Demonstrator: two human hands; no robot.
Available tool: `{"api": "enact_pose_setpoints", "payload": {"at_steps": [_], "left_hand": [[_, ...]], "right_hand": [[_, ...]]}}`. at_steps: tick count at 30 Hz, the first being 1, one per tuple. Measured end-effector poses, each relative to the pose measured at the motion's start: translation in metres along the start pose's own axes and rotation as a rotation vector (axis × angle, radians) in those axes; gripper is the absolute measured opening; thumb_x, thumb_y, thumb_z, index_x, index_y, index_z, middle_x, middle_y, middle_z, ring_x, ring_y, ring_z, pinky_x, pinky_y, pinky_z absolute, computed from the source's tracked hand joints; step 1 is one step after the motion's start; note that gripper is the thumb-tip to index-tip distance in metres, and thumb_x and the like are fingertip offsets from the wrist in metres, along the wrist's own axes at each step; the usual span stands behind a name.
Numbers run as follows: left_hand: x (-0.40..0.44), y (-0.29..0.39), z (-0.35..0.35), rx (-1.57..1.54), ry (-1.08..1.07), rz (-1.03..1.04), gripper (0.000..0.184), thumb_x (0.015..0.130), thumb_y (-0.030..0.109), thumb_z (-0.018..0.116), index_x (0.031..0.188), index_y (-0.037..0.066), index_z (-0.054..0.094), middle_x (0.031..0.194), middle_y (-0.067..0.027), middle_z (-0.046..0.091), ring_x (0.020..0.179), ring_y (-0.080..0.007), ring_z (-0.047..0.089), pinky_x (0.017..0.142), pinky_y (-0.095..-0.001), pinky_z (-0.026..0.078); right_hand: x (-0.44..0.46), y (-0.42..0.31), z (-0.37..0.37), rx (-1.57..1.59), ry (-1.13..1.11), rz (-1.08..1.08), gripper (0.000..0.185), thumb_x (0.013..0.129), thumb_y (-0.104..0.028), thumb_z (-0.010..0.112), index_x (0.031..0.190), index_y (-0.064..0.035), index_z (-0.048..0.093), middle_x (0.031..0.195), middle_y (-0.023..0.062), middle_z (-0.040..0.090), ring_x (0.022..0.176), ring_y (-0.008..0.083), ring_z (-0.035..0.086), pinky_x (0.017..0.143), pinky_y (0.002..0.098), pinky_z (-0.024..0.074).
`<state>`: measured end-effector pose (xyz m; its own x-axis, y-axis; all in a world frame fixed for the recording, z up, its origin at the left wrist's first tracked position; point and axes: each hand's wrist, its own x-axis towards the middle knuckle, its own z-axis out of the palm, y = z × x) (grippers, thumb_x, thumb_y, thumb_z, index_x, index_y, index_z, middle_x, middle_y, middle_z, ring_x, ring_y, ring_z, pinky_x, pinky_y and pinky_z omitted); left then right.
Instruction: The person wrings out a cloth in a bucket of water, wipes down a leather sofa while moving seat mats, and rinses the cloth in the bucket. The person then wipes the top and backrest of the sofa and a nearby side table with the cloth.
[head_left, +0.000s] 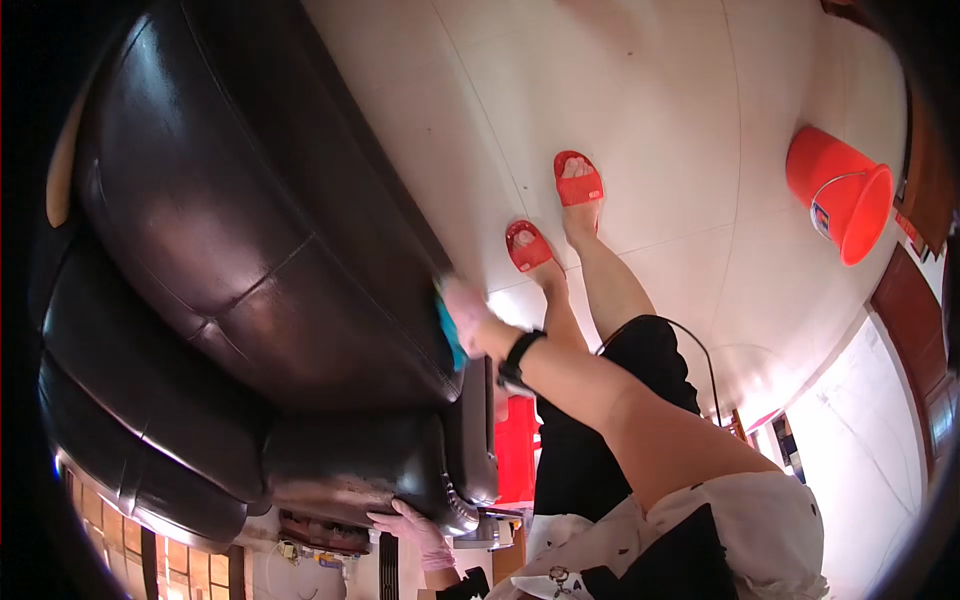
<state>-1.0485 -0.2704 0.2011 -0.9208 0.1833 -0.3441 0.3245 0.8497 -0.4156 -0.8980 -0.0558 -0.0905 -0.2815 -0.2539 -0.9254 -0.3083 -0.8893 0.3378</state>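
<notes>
My right hand (466,318), in a pink glove and slightly blurred, presses a teal cloth (450,330) against the front edge of a dark brown leather sofa (250,270). The fingers are closed over the cloth, and a black band circles that wrist. At the bottom of the view, my left hand (415,532), also gloved in pink, rests on the end of the sofa's armrest (350,465). Its fingers are spread and hold nothing.
My feet, in red slippers (579,180), stand on the pale tiled floor (640,90) in front of the sofa. A red bucket (835,190) is at the right. A red object (516,450) stands beyond the armrest. A thin black cable (708,365) loops near my leg.
</notes>
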Motion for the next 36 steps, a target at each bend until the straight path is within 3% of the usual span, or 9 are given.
{"api": "enact_pose_setpoints", "payload": {"at_steps": [5, 10, 13, 19, 23, 26, 30, 33, 36], "left_hand": [[-0.003, 0.008, 0.004, -0.076, 0.039, -0.011, 0.095, 0.086, 0.070, 0.033, 0.146, 0.001, 0.005, 0.144, -0.0382, 0.005, 0.134, -0.0496, 0.012, 0.109, -0.0538, 0.016], [0.006, -0.007, 0.014, -0.069, 0.084, -0.015, 0.096, 0.085, 0.069, 0.035, 0.146, 0.000, 0.007, 0.143, -0.0382, 0.007, 0.134, -0.0483, 0.013, 0.108, -0.0536, 0.016], [0.006, -0.005, 0.010, -0.094, 0.075, -0.034, 0.095, 0.086, 0.068, 0.037, 0.145, -0.001, 0.008, 0.143, -0.0381, 0.008, 0.134, -0.0481, 0.013, 0.109, -0.0533, 0.015], [0.018, -0.023, 0.015, -0.011, 0.106, -0.030, 0.095, 0.085, 0.069, 0.037, 0.146, 0.002, 0.008, 0.147, -0.0315, 0.009, 0.136, -0.0451, 0.015, 0.108, -0.0530, 0.021], [0.012, -0.022, 0.013, -0.019, 0.040, 0.037, 0.096, 0.085, 0.070, 0.036, 0.146, 0.002, 0.007, 0.149, -0.0293, 0.005, 0.139, -0.0406, 0.008, 0.111, -0.0504, 0.011], [0.005, -0.006, 0.010, -0.120, 0.037, -0.039, 0.093, 0.087, 0.066, 0.035, 0.146, 0.001, 0.006, 0.150, -0.0282, 0.002, 0.139, -0.0394, 0.002, 0.112, -0.0495, 0.006], [0.000, -0.001, 0.007, -0.125, 0.039, -0.040, 0.090, 0.088, 0.065, 0.035, 0.147, 0.003, 0.007, 0.150, -0.0261, 0.002, 0.139, -0.0386, 0.003, 0.112, -0.0491, 0.006], [0.000, -0.001, 0.007, -0.180, 0.062, -0.013, 0.087, 0.089, 0.062, 0.038, 0.146, 0.003, 0.011, 0.150, -0.0262, 0.008, 0.138, -0.0385, 0.008, 0.112, -0.0480, 0.009], [0.001, -0.008, 0.013, -0.149, 0.095, 0.077, 0.084, 0.090, 0.062, 0.036, 0.147, 0.006, 0.010, 0.150, -0.0243, 0.006, 0.139, -0.0363, 0.011, 0.113, -0.0456, 0.012]], "right_hand": [[-0.094, -0.151, 0.085, -0.571, -0.048, -0.973, 0.042, 0.084, -0.023, 0.046, 0.122, -0.0054, 0.047, 0.093, 0.0203, 0.060, 0.081, 0.0307, 0.054, 0.076, 0.0406, 0.0430], [-0.041, -0.021, 0.039, -0.626, 0.152, -1.007, 0.053, 0.089, -0.034, 0.042, 0.134, -0.0065, 0.039, 0.110, 0.0247, 0.057, 0.102, 0.0412, 0.054, 0.086, 0.0483, 0.0434], [-0.039, 0.108, -0.034, -0.392, -0.081, -0.462, 0.050, 0.089, -0.032, 0.041, 0.132, -0.0070, 0.038, 0.111, 0.0252, 0.057, 0.103, 0.0401, 0.055, 0.088, 0.0468, 0.0440], [0.007, 0.174, -0.035, -0.473, 0.210, -0.181, 0.039, 0.089, -0.033, 0.041, 0.102, -0.0004, 0.059, 0.097, 0.0216, 0.062, 0.092, 0.0341, 0.061, 0.079, 0.0404, 0.0479], [-0.056, 0.124, -0.014, 0.040, 0.068, -0.269, 0.029, 0.089, -0.025, 0.049, 0.114, -0.0100, 0.054, 0.092, 0.0201, 0.062, 0.087, 0.0352, 0.061, 0.075, 0.0401, 0.0494], [-0.068, 0.068, 0.020, -0.531, 0.248, -1.397, 0.037, 0.081, -0.015, 0.059, 0.115, -0.0004, 0.054, 0.082, 0.0185, 0.062, 0.078, 0.0333, 0.063, 0.068, 0.0391, 0.0511], [-0.017, -0.045, 0.015, -0.774, 0.405, -1.071, 0.026, 0.087, -0.027, 0.048, 0.094, -0.0044, 0.058, 0.086, 0.0207, 0.062, 0.077, 0.0389, 0.060, 0.069, 0.0473, 0.0489], [0.046, -0.133, -0.012, -0.205, 0.163, -0.739, 0.034, 0.089, -0.030, 0.047, 0.107, -0.0037, 0.059, 0.098, 0.0200, 0.064, 0.094, 0.0394, 0.060, 0.083, 0.0432, 0.0479], [0.089, -0.167, -0.006, -0.509, 0.208, -1.096, 0.043, 0.091, -0.033, 0.044, 0.123, -0.0066, 0.053, 0.113, 0.0192, 0.061, 0.109, 0.0367, 0.055, 0.091, 0.0412, 0.0446]]}}
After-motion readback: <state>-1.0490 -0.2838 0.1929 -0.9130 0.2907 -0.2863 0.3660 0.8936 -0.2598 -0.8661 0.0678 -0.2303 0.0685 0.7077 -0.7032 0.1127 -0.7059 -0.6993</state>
